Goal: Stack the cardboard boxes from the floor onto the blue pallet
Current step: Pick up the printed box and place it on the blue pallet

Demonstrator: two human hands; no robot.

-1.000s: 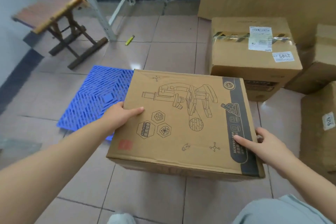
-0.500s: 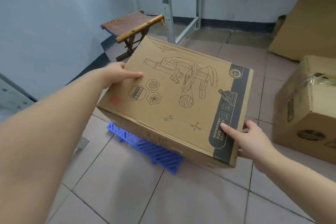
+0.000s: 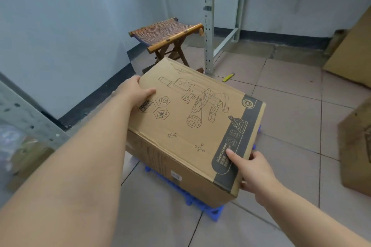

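Placing step in hand: microscope-printed cardboard box [image 3: 192,124] held over the blue pallet [image 3: 215,211], only slivers of blue showing past its near and right edges; whether the base already touches cannot be told. Left hand [image 3: 133,91] clamped on the far-left edge, thumb flat on the lid; right hand [image 3: 253,168] pinching the near-right corner, thumb on the dark band, fingers wrapped round the side — both grips pressed onto the carton. Next, probably: lower level, square to the pallet edges, release once weight settles; another box [image 3: 356,152] waiting on the floor at right.
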